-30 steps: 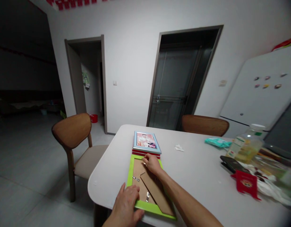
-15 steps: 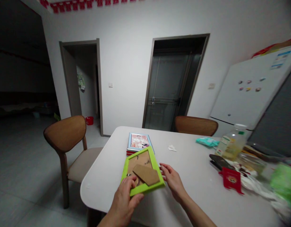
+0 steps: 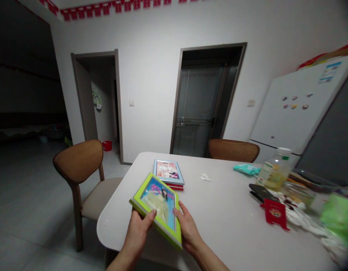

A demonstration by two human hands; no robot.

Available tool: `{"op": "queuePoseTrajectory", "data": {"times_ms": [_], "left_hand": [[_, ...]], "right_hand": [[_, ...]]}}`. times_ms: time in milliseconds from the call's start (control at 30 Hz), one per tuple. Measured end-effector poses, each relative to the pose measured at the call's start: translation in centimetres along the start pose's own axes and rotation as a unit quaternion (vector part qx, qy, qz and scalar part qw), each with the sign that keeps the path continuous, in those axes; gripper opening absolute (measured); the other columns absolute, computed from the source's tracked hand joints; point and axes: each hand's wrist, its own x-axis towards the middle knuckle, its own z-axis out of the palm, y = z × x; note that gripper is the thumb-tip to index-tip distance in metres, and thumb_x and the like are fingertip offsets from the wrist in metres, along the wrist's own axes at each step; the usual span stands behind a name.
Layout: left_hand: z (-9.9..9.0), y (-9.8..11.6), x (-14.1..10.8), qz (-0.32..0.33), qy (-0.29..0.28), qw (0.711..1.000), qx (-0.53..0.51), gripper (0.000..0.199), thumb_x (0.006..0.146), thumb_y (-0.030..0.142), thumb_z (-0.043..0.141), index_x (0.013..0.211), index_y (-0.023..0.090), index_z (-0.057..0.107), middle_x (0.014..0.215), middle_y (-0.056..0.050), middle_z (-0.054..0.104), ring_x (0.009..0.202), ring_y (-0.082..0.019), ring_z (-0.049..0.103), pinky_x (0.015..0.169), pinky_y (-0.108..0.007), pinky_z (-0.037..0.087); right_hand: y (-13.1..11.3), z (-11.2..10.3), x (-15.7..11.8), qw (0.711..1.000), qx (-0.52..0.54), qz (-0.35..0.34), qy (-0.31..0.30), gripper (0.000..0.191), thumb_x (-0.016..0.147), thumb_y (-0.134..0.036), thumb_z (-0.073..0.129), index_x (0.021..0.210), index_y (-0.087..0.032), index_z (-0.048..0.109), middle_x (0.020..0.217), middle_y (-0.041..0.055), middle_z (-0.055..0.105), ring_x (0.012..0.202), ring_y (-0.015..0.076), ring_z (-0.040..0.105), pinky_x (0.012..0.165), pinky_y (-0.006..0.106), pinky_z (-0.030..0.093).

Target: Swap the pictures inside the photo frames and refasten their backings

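A lime-green picture frame (image 3: 159, 205) is held tilted above the near part of the white table (image 3: 219, 210), its picture side facing up. My left hand (image 3: 138, 227) grips its lower left edge, the thumb over the front. On the right edge, my right hand (image 3: 188, 227) is closed round the frame, with the thumb at the border. Just beyond it lies a light-blue picture frame (image 3: 178, 174) on top of red-edged items (image 3: 178, 186). The fingers under the green frame are mostly hidden.
White scrap (image 3: 205, 177) lies mid-table. To the right are a teal packet (image 3: 246, 169), a clear bottle (image 3: 275, 169), a dark object (image 3: 261, 192), a red packet (image 3: 275, 213) and crumpled white material (image 3: 306, 224). Wooden chairs stand at left (image 3: 79, 160) and behind (image 3: 233, 150).
The green frame has been turned from its brown back to its picture side. My right hand, earlier beside the frame with fingers apart, now grips its right edge.
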Motion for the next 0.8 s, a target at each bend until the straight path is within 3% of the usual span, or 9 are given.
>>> {"op": "queuePoseTrajectory", "data": {"times_ms": [100,167,267,367,567,800], "left_hand": [[-1.9,-0.5,0.9,-0.025,0.006,0.998,0.055,0.053,0.062,0.041,0.065,0.103,0.013,0.045,0.093,-0.009,0.063,0.085,-0.022,0.060,0.075,-0.033,0.047],[-3.3,-1.2,1.4,-0.009,0.014,0.992,0.122,0.056,0.063,0.040,0.062,0.107,0.011,0.042,0.089,-0.008,0.064,0.081,-0.021,0.061,0.073,-0.032,0.047],[-4.7,-2.3,1.7,-0.003,-0.017,0.971,0.238,0.056,0.064,0.036,0.059,0.111,0.011,0.041,0.088,-0.007,0.065,0.081,-0.021,0.061,0.073,-0.030,0.047],[-5.1,-2.7,1.4,0.014,-0.039,0.933,0.357,0.051,0.066,0.031,0.056,0.112,0.012,0.045,0.099,-0.008,0.063,0.090,-0.021,0.059,0.077,-0.028,0.045],[-5.0,-2.9,0.5,0.061,-0.019,0.836,0.545,0.054,0.064,0.030,0.055,0.113,0.009,0.048,0.118,-0.013,0.052,0.109,-0.024,0.046,0.094,-0.035,0.034],[-6.0,-4.7,0.4,0.105,-0.042,0.808,0.579,0.058,0.065,0.033,0.057,0.117,0.012,0.045,0.123,-0.012,0.047,0.114,-0.025,0.041,0.097,-0.038,0.032]], "right_hand": [[-0.8,-2.0,0.8,0.990,-0.142,-0.011,0.014,0.071,0.064,-0.037,0.057,0.125,-0.016,0.030,0.084,0.0064,0.066,0.068,0.0220,0.062,0.060,0.033,0.049],[-1.2,-3.1,1.3,0.970,-0.241,-0.025,0.014,0.064,0.067,-0.035,0.050,0.126,-0.016,0.030,0.082,0.0058,0.066,0.068,0.0213,0.063,0.059,0.031,0.049],[-1.5,-4.4,2.4,0.933,-0.356,-0.057,0.011,0.058,0.070,-0.029,0.045,0.125,-0.017,0.032,0.084,0.0057,0.066,0.068,0.0200,0.063,0.058,0.029,0.048],[-1.4,-5.1,3.3,0.895,-0.437,-0.086,0.012,0.052,0.069,-0.027,0.044,0.120,-0.015,0.040,0.089,0.0068,0.065,0.072,0.0198,0.062,0.061,0.027,0.047],[-0.9,-5.2,3.9,0.817,-0.561,-0.133,-0.001,0.046,0.070,-0.027,0.040,0.114,-0.016,0.047,0.101,0.0066,0.062,0.082,0.0177,0.059,0.071,0.024,0.043],[-0.2,-5.0,4.1,0.749,-0.644,-0.155,0.020,0.047,0.072,-0.025,0.039,0.115,-0.008,0.047,0.106,0.0127,0.058,0.093,0.0201,0.054,0.080,0.025,0.038]]}}
